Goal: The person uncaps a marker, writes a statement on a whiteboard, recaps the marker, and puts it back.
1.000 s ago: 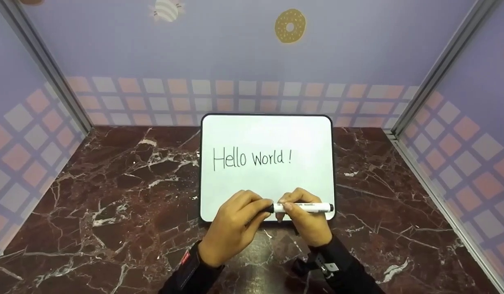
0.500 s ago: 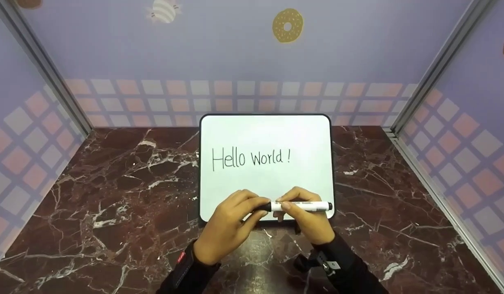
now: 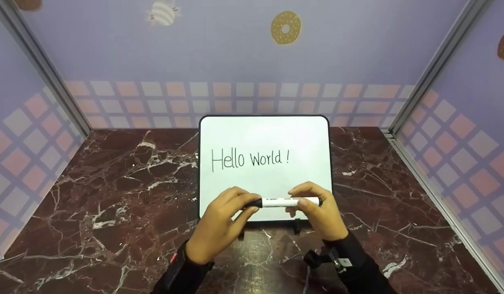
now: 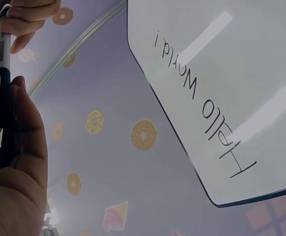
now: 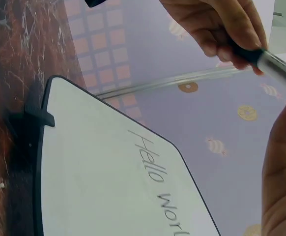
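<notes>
A white marker (image 3: 285, 201) lies sideways in the air, held at both ends in front of the near edge of a whiteboard (image 3: 264, 134). The left hand (image 3: 221, 226) wraps its fingers around the black cap end of the marker, and the right hand (image 3: 319, 214) pinches the white end with its fingers and thumb. Both hands hold it tight, and the cap looks pushed on. The whiteboard stands up on the dark red marble desk (image 3: 113, 196), in the middle, on two small black feet (image 3: 296, 226) that poke out at the near side. It has a thin black rim and the words "Hello World!" (image 3: 250, 159) written in black across its middle. The hands and the marker cover a bit of the bottom part of the board, but not the words. Far behind the board is a purple wall with a band of pink and white squares (image 3: 235, 102) low down. High on that wall are a yellow donut picture (image 3: 285, 27) and a striped bee picture (image 3: 163, 12). Grey metal posts (image 3: 431, 69) run up the far corners on the left and right, where the side walls meet the far wall. Black sleeves (image 3: 358, 265) cover both wrists at the near edge.
</notes>
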`<action>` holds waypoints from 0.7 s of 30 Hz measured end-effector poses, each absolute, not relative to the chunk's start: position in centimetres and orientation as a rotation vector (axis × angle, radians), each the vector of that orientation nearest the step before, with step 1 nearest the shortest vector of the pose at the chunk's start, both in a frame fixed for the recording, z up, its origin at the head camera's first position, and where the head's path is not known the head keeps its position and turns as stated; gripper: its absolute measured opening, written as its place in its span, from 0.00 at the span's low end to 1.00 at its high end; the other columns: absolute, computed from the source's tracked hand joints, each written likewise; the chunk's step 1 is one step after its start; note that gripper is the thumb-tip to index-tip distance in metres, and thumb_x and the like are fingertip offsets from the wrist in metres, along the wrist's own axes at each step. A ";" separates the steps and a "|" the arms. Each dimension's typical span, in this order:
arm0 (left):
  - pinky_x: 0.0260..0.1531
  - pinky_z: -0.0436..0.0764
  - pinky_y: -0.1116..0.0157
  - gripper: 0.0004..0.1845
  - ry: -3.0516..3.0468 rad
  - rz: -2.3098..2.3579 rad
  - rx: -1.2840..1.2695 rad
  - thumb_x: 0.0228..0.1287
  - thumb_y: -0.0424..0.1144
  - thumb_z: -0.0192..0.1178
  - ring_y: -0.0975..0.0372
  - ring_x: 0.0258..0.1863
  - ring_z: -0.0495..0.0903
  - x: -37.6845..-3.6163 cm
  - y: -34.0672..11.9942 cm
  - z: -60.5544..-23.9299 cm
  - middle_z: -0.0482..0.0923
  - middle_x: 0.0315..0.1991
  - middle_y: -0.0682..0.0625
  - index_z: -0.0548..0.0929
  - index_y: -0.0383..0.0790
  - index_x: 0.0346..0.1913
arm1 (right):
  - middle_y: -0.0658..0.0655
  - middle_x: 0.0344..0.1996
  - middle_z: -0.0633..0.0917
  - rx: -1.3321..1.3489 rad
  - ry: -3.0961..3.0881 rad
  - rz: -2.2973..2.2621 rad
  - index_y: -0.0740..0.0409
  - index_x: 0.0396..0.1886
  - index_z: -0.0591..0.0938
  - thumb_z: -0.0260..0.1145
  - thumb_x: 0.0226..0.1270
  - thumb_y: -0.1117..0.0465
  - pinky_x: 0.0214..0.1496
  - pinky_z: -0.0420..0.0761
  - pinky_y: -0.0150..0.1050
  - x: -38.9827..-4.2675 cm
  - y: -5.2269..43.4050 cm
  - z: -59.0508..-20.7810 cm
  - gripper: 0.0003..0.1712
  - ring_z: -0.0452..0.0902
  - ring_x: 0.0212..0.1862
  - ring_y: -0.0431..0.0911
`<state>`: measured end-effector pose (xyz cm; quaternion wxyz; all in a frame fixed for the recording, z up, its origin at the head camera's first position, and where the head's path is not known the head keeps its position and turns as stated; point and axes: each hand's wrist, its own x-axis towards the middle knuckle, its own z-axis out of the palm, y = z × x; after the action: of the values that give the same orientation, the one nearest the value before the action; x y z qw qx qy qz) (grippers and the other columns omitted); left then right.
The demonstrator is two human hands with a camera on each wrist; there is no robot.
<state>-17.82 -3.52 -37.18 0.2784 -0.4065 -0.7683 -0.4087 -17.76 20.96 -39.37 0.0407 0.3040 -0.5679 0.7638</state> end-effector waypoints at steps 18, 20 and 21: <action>0.37 0.80 0.73 0.10 -2.150 -1.010 -1.129 0.60 0.34 0.67 0.67 0.37 0.77 -17.7 -4.5 -38.1 0.81 0.39 0.54 0.86 0.41 0.45 | 0.62 0.30 0.87 0.961 -2.453 1.779 0.66 0.43 0.85 0.68 0.63 0.69 0.28 0.85 0.36 -16.5 24.0 -39.4 0.09 0.83 0.29 0.34; 0.38 0.80 0.73 0.10 -2.166 -1.001 -1.138 0.60 0.34 0.67 0.67 0.38 0.77 -17.6 -4.5 -38.2 0.81 0.40 0.55 0.86 0.41 0.45 | 0.64 0.30 0.87 0.978 -2.506 1.757 0.65 0.43 0.85 0.68 0.63 0.67 0.29 0.85 0.35 -16.3 23.9 -39.4 0.09 0.83 0.30 0.33; 0.39 0.80 0.73 0.10 -2.173 -0.992 -1.140 0.60 0.34 0.67 0.67 0.38 0.77 -17.6 -4.6 -38.2 0.81 0.40 0.55 0.86 0.41 0.46 | 0.64 0.30 0.87 0.985 -2.527 1.731 0.64 0.42 0.85 0.68 0.63 0.66 0.29 0.84 0.33 -16.3 23.9 -39.4 0.09 0.82 0.30 0.32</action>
<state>-17.58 -4.55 -38.25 0.2447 -0.4177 -0.7959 -0.3635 -16.27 23.90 -39.41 -0.0377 0.3061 -0.7848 0.5375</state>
